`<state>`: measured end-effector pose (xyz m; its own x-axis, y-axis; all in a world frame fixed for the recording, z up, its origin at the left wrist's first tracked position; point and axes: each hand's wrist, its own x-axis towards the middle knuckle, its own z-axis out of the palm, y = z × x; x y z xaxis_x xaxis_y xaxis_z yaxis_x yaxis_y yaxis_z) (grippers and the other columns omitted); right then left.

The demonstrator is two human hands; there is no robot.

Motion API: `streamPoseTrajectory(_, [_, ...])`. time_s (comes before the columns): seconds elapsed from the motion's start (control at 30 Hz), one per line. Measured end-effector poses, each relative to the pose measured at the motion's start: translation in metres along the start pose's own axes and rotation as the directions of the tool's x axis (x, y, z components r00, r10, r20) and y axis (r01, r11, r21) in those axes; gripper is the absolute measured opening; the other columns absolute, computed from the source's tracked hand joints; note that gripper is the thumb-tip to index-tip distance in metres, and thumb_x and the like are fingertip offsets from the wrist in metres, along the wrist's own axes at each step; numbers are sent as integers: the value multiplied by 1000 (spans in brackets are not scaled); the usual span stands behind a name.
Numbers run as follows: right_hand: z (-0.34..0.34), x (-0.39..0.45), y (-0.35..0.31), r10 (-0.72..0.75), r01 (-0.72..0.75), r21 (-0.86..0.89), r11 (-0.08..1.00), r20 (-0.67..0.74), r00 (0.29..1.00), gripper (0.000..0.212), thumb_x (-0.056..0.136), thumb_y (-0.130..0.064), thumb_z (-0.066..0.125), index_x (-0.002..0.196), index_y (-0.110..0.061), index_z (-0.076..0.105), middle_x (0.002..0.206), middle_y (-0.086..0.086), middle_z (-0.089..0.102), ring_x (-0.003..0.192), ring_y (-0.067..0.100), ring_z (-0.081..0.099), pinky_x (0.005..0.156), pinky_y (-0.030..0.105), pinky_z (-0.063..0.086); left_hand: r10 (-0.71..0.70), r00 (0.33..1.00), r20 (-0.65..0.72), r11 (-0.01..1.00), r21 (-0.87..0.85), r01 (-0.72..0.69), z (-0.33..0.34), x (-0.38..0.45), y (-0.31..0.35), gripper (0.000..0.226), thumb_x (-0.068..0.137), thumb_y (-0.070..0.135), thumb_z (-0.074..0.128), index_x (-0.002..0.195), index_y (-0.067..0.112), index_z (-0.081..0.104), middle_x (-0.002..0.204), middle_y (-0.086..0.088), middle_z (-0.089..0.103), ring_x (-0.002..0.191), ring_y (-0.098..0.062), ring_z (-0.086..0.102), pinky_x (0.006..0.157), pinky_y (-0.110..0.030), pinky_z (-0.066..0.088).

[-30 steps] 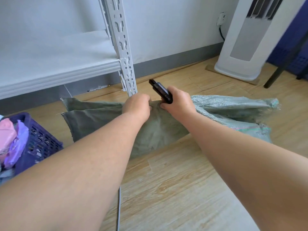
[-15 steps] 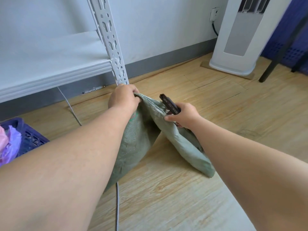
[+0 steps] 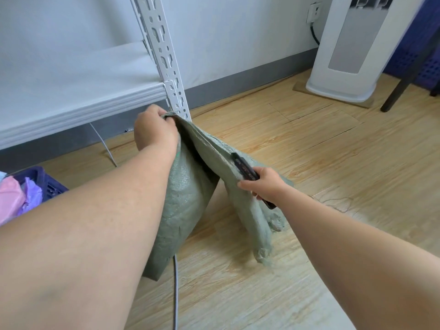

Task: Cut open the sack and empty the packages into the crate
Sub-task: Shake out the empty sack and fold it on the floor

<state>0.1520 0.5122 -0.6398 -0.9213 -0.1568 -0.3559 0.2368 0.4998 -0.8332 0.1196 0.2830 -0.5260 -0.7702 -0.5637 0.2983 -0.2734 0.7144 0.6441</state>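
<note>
Two hands grip the limp green woven sack [image 3: 188, 206] off the wooden floor: left hand [image 3: 154, 127] bunching its top, right hand [image 3: 262, 184] pinching cloth plus black cutter [image 3: 245, 167]. Looks emptied, so keep the cutter closed and check inside; purple plastic crate [image 3: 47, 182] sits far left.

I see a grey-green woven sack [image 3: 183, 210], a black cutter [image 3: 246, 171], a purple crate [image 3: 45, 184], perhaps pink packages [image 3: 10, 198].

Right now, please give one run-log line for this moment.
left hand: grips sack top | right hand: holds cutter, pinches sack | crate: holds packages
</note>
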Motion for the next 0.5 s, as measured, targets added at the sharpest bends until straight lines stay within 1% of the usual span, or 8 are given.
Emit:
streamPoseTrajectory(0.07, [-2,-3,3,-24,28,77,997,-61,998,19,84,-34,70,97,-23,60,73,1,58,57,15,54,50,25,48,-32,999,-38,999,-37,31,-2,1,-1,8,90,22,54,93,24,60,111,-3,64,88,-21,55,72,-23,34])
streamPoseTrajectory(0.13, [1,-5,3,-46,56,80,995,-124,991,27,82,-46,71,98,-26,63,72,-1,60,58,14,56,52,26,48,-50,997,-59,996,-78,45,-4,0,2,5,91,23,52,88,27,53,108,0,62,81,-18,50,69,-23,32])
streamPoseTrajectory(0.2, [6,-5,0,4,61,255,965,-247,969,42,80,-54,69,107,-22,66,67,0,65,55,14,56,54,30,49,-39,997,-70,992,-124,30,-3,-2,8,4,90,24,53,88,27,52,100,3,61,79,-17,49,68,-22,32])
streamPoseTrajectory(0.27, [12,-3,-7,96,57,444,894,-314,944,51,80,-54,69,115,-18,63,64,1,70,50,10,56,54,29,49,3,998,-62,989,-148,-12,-1,-6,14,7,88,23,54,93,24,58,97,5,62,82,-17,51,69,-21,33])
streamPoseTrajectory(0.3, [15,-1,-12,98,62,443,894,-330,939,54,77,-53,72,118,-20,60,68,0,72,51,7,59,55,29,50,22,998,-57,988,-154,-31,0,-9,17,11,87,23,54,96,22,60,98,5,62,82,-16,51,69,-20,33])
streamPoseTrajectory(0.37, [21,3,-21,42,62,273,960,-362,931,61,69,-52,79,119,-29,54,83,-6,70,70,9,65,65,34,55,39,998,-53,985,-164,-47,2,-13,23,11,86,24,55,95,21,60,95,6,61,81,-15,50,68,-20,33])
streamPoseTrajectory(0.43, [24,8,-28,40,-1,101,995,-390,920,51,67,-47,82,105,-32,52,84,-11,62,76,13,62,67,35,54,28,999,-46,983,-180,-36,2,-16,29,9,85,26,55,92,23,59,89,7,59,79,-16,51,67,-21,34])
streamPoseTrajectory(0.5, [26,12,-30,86,-62,73,995,-404,911,32,72,-37,78,96,-27,59,79,-7,63,69,15,62,61,34,54,6,999,-37,983,-185,-13,2,-17,33,4,85,27,55,88,25,55,86,8,57,79,-16,50,67,-22,33])
